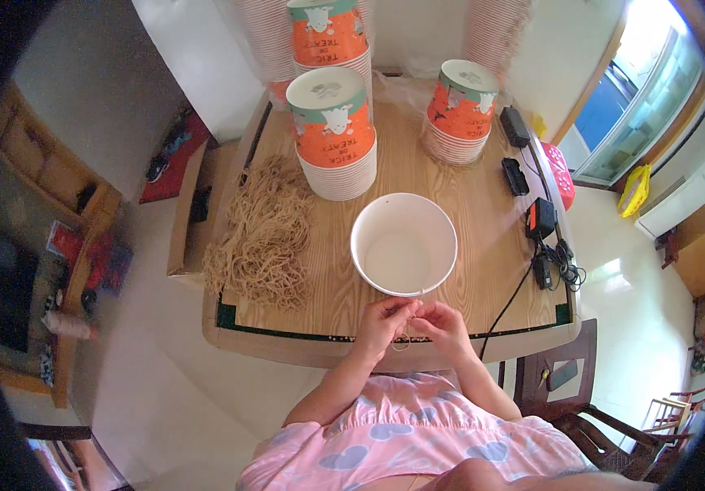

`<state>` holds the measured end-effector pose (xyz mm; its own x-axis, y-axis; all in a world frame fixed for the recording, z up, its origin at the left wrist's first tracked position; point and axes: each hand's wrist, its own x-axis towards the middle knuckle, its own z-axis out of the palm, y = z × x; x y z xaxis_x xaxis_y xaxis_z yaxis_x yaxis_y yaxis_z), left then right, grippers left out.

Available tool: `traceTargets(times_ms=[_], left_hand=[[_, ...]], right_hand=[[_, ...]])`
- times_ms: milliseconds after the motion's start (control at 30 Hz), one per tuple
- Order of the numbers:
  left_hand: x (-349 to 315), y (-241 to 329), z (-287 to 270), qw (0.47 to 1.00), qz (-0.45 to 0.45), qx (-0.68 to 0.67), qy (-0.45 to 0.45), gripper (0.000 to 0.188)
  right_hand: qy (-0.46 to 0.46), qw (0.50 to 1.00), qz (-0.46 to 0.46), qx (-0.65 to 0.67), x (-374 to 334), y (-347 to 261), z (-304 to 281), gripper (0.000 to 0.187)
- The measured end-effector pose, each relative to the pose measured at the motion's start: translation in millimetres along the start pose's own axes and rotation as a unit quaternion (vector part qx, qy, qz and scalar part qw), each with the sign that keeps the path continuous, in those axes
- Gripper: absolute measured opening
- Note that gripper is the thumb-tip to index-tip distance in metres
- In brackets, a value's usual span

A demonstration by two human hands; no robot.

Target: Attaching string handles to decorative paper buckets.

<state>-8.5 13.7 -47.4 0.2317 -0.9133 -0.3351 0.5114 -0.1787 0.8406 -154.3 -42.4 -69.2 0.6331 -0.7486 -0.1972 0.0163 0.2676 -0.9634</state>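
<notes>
A white paper bucket (448,237) stands upright on the wooden table in front of me, its open mouth facing up. Right at its near rim my left hand (381,326) and my right hand (446,326) meet, fingertips pinched together. Between them is a thin beige cord (402,347); a small loop of it hangs below the fingers, and a bit shows at the rim above. My fingers hide whether it is knotted. Left of the bucket lies a tangled heap of similar cords (264,237).
Upside-down stacks of orange and green printed buckets (334,143) stand behind, with another stack (460,114) at the back right. Black adapters and cables (542,217) line the table's right side. A chair (561,360) holding a phone (563,375) stands at the near right.
</notes>
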Motion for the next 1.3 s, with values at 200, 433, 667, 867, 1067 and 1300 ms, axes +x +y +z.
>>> traceTargets(times_ms=[200,433,667,867,1067,1300], left_hand=[[2.0,-4.6,-6.5,1.0,0.007,0.018,-0.01,0.015],[2.4,-3.4,-5.4,0.999,0.021,0.042,0.028,0.015],[2.8,-4.0,-5.6,0.995,0.045,0.086,0.019,0.014],[3.1,-6.8,-5.1,0.993,0.077,0.081,0.029,0.011],[2.5,-5.8,-5.9,0.988,0.087,0.117,0.047,0.011],[1.6,-4.4,-4.1,0.986,0.089,0.133,0.056,0.01]], right_hand=[[0.034,0.997,0.01,-0.074,-7.1,-7.0,-9.0,0.01],[0.075,0.988,0.038,-0.128,-7.7,-12.9,-15.2,0.01],[0.074,0.992,-0.019,-0.099,-6.3,-12.2,-20.6,0.019],[0.038,0.992,-0.012,-0.117,-5.8,-10.9,-21.3,0.026],[0.003,0.994,-0.039,-0.1,-7.2,-16.3,-24.5,0.018],[0.02,0.999,-0.034,-0.028,-5.8,-14.3,-25.2,0.013]])
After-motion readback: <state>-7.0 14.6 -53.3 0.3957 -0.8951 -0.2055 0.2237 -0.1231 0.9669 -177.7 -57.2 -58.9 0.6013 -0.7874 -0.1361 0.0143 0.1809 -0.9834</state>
